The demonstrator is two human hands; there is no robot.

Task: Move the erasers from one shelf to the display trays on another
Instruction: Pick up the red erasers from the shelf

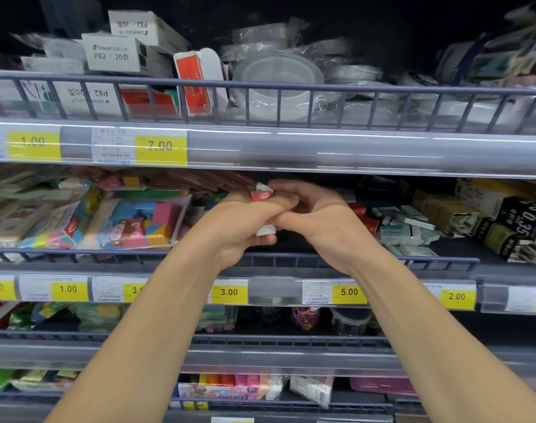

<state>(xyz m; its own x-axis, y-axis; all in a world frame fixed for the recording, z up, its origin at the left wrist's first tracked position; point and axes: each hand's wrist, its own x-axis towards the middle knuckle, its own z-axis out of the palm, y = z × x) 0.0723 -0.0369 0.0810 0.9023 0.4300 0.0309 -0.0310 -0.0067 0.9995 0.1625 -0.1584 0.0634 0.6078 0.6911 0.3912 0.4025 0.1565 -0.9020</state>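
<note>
Both hands meet in front of the middle shelf (291,261). My left hand (236,227) grips a small stack of white erasers with red sleeves (261,194), one end showing above my fingers and another white end (266,230) below. My right hand (318,215) presses against the left with its fingers curled onto the same stack. More red-sleeved erasers (365,219) lie loose on the shelf just right of my hands, beside green-and-white erasers (404,230).
Packs of colourful shaped erasers (132,221) fill the shelf's left side. Black and yellow boxes (504,221) stand at the right. Above, a railed shelf (291,87) holds white boxes and clear tubs. Yellow price tags line the shelf edges. Lower shelves hold more stationery.
</note>
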